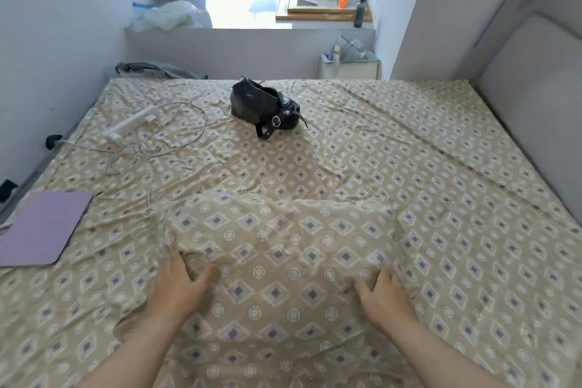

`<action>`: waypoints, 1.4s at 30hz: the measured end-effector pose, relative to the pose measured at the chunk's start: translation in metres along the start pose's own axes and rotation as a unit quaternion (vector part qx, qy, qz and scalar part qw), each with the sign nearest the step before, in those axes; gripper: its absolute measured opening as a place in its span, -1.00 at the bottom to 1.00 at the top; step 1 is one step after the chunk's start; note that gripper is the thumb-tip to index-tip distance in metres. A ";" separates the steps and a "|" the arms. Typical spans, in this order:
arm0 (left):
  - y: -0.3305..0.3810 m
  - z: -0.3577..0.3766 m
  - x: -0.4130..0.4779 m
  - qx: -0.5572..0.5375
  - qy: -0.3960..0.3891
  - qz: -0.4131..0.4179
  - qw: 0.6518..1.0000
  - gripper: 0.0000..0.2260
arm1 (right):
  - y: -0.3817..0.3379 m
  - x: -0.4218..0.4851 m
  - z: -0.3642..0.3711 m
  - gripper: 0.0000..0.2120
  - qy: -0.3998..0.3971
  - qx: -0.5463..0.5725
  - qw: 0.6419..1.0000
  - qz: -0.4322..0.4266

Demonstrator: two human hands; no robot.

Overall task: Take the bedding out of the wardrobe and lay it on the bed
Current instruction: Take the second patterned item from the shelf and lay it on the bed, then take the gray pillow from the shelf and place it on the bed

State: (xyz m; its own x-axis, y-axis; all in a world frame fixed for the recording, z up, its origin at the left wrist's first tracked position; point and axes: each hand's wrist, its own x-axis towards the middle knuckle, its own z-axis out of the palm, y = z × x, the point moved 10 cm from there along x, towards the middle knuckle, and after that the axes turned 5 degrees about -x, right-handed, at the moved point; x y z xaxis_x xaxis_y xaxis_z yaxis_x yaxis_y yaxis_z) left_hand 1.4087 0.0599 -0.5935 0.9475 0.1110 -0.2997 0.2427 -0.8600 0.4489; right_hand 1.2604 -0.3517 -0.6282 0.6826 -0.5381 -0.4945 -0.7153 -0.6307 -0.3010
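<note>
On bed (409,151), blk bag (261,107), pwr strip (132,126); pad (44,230)

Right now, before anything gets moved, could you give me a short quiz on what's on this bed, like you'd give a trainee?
1. True or false: the black bag lies on top of the purple pad.
2. Fill in: the white power strip lies to the person's ___ of the black bag.
3. Which thing do the left hand and the right hand both touch?
A) the white power strip
B) the folded bedding
C) the purple pad

Key:
1. False: they lie well apart on the sheet.
2. left
3. B
</note>
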 end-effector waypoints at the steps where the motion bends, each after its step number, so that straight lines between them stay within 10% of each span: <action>1: 0.009 -0.012 -0.006 0.004 0.007 0.018 1.000 -0.06 | -0.009 -0.009 -0.011 -0.19 0.008 -0.006 1.000 -0.019; 22: 0.228 -0.227 -0.177 -0.154 0.024 0.308 0.939 -0.30 | -0.131 -0.246 -0.270 -0.35 0.208 0.111 0.950 -0.204; 42: 0.421 -0.154 -0.526 -0.250 -0.225 0.555 0.761 -0.28 | 0.220 -0.542 -0.354 -0.43 0.445 0.243 0.859 0.077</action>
State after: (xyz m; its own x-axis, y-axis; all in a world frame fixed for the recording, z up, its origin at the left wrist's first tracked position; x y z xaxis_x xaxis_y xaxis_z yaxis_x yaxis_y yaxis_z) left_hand 1.0445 -0.2840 -0.1177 0.4874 -0.8233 0.2909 -0.4997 0.0102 0.8661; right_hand 0.7860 -0.3971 -0.1378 0.2642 -0.9447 0.1944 -0.6383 -0.3224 -0.6991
